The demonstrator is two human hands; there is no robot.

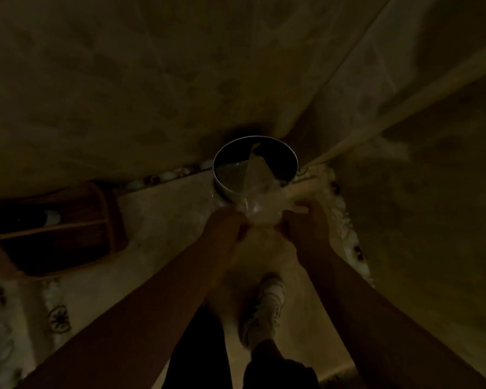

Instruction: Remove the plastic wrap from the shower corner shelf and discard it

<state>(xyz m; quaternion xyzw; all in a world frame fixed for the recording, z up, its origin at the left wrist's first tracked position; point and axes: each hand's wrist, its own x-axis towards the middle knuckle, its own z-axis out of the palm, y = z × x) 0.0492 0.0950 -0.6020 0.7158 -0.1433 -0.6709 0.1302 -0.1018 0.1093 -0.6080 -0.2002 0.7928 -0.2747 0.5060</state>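
The scene is dim. A clear, crumpled plastic wrap (257, 189) hangs over the near rim of a round metal bin (222, 167) standing on the floor in a wall corner. My left hand (227, 223) and my right hand (303, 220) both pinch the bunched lower end of the wrap just in front of the bin. The wrap's upper part reaches into the bin's dark opening. A dark wooden corner shelf (56, 228) lies on the floor at the left, apart from my hands.
Tiled walls meet in the corner behind the bin. A patterned floor border (345, 228) runs along the right wall and the left edge. My shoe (267, 307) and dark trouser legs stand on the pale floor below my hands.
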